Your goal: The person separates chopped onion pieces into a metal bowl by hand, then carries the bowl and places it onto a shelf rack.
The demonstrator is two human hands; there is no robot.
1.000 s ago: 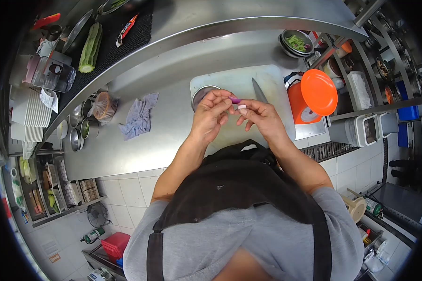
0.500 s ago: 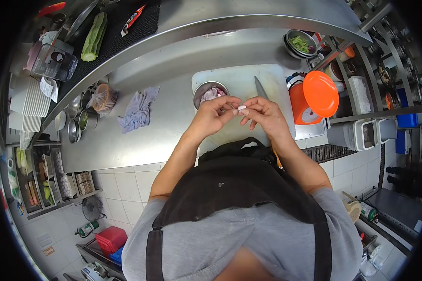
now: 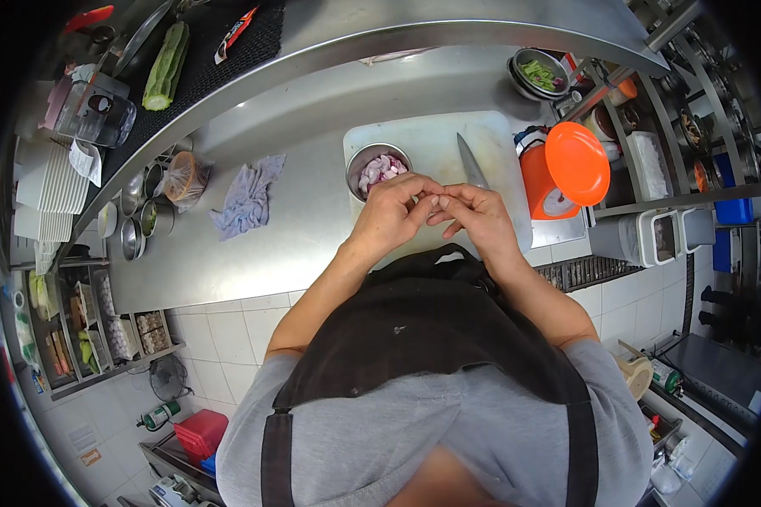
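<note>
My left hand (image 3: 391, 211) and my right hand (image 3: 482, 221) meet over the white cutting board (image 3: 427, 135), fingertips pinched together. Between them is a small shallot, mostly hidden by the fingers now. Just beyond my left hand, a steel bowl (image 3: 354, 166) on the board holds several peeled, pinkish-white shallots (image 3: 380, 169). A knife (image 3: 471, 159) lies on the board past my right hand, blade pointing away; its handle is hidden behind that hand.
An orange kitchen scale (image 3: 543, 190) with a round orange pan (image 3: 577, 163) stands right of the board. Behind it are nested bowls with cut greens (image 3: 539, 76). A crumpled cloth (image 3: 247, 198) lies on the steel counter (image 3: 304, 253) to the left. A raised shelf (image 3: 448, 35) crosses the back.
My fingertips have closed together, covering the pale shallot that showed between them. Both hands have shifted slightly down, and more of the bowl's contents shows.
</note>
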